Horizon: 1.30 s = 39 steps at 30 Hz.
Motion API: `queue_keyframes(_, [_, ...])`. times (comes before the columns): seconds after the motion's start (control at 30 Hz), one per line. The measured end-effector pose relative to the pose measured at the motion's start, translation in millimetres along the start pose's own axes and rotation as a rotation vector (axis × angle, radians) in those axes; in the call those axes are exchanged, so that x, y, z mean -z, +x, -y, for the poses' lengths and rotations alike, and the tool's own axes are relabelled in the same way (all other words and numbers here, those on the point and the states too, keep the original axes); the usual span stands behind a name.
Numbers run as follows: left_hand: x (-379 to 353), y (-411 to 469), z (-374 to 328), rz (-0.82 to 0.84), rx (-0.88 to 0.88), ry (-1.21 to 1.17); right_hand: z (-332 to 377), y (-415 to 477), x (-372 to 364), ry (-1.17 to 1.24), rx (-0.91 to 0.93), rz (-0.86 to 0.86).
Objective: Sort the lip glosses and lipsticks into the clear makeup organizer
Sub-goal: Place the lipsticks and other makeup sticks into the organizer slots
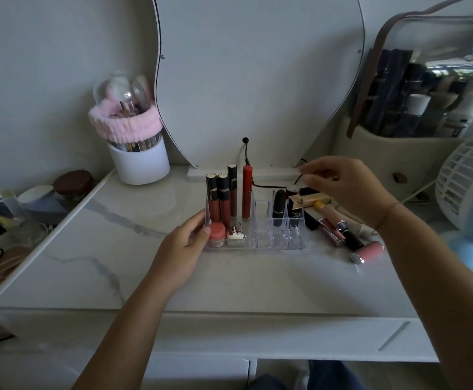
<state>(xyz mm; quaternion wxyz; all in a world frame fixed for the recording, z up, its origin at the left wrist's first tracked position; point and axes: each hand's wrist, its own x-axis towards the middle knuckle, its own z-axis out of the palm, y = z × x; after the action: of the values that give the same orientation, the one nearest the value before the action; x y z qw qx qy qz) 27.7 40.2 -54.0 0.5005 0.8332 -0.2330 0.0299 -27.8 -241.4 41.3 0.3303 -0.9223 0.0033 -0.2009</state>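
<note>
**Sorting in progress: left hand steadies the tray, right hand reaches for the next piece**

Step in hand: picking the next item from the loose pile. The left hand (186, 243) grips the left end of the clear makeup organizer (274, 246), thumb on the front corner and fingers (198, 218) curled behind the end wall. The organizer sits mid-tabletop, near the back.

Its left section holds four upright lip glosses (224, 201), with a coral-lidded pot (216, 230) in front. Next come empty cells, then two lipsticks (279, 206) standing in the right-hand cells.

The right hand (342, 190) hovers over the back of the loose pile (342, 232), which lies just beside the organizer's right end. Its fingers are loosely curved, thumb and forefinger apart, above a dark tube (308, 190). Whether they touch it I cannot tell; the spot is shadowed.

Next move, as judged: close on one piece, lift it clear of its neighbours, turn it upright and lower it into a free cell. The left hand should keep the light tray from sliding. Roughly half appears sorted.

Surface: the tabletop (117, 249) is white, marble-veined and glossy, so round tubes may roll.

Room: a brown-lidded jar (73, 182) sits at far left. A white brush cup (142, 164) wears a pink headband. A mirror (257, 66) stands behind, with a black cable (247, 153) at its base. To the right are a cream bag (384, 153) and a white fan (469, 187).
</note>
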Motion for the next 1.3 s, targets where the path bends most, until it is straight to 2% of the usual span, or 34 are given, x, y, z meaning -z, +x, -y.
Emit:
queue_keyframes(0.1, [0.0,0.7,0.4,0.000,0.013,-0.008,-18.2,-22.8,11.8,-0.045,-0.083,-0.088])
queue_keyframes(0.2, [0.0,1.3,2.6,-0.009,0.012,-0.003,-32.9,-53.7,16.2,-0.099,-0.150,-0.073])
queue_keyframes(0.33, [-1.8,2.5,6.6,-0.013,0.014,-0.019,-42.7,-91.7,14.6,-0.179,-0.137,-0.089])
queue_keyframes(0.53, [-3.1,2.1,7.1,-0.021,0.014,-0.014,-52.6,-114.8,5.5,-0.375,-0.197,0.013])
queue_keyframes(0.63, [-4.0,2.3,7.5,-0.023,0.017,-0.015,-55.4,-115.7,4.4,-0.426,-0.210,0.001])
queue_keyframes(1.03, [-5.4,4.1,14.4,-0.034,0.029,-0.043,-64.8,-110.7,2.2,-0.497,-0.086,-0.026])
queue_keyframes(1.3, [-4.6,2.0,5.5,-0.027,0.017,-0.001,-60.5,-100.3,12.9,-0.547,-0.045,0.164])
